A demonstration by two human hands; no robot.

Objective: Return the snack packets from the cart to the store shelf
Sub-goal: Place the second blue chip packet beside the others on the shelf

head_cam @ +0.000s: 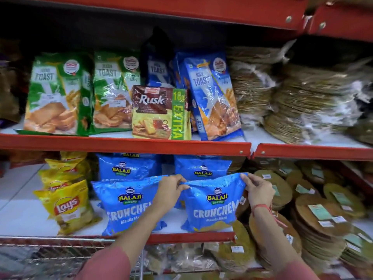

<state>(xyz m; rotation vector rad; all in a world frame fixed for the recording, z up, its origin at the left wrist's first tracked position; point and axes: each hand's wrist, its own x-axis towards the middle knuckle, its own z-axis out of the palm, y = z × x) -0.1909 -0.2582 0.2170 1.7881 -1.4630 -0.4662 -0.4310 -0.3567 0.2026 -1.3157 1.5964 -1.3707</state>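
A blue Balaji Crunchem packet [212, 207] stands upright at the front of the lower shelf [193, 238]. My left hand [170, 191] pinches its top left corner and my right hand [257, 188] pinches its top right corner. A second identical blue packet [123, 205] stands just to its left, partly behind my left wrist. Two more Balaji packets [129, 167] sit behind them. The wire cart [50, 253] shows at the bottom left, its inside blurred.
Yellow Lay's packets [66, 205] stand left of the blue ones. Stacks of round papad packs [323, 215] fill the right side. The upper shelf [125, 143] holds toast packets, a Rusk pack [161, 112] and more papad stacks.
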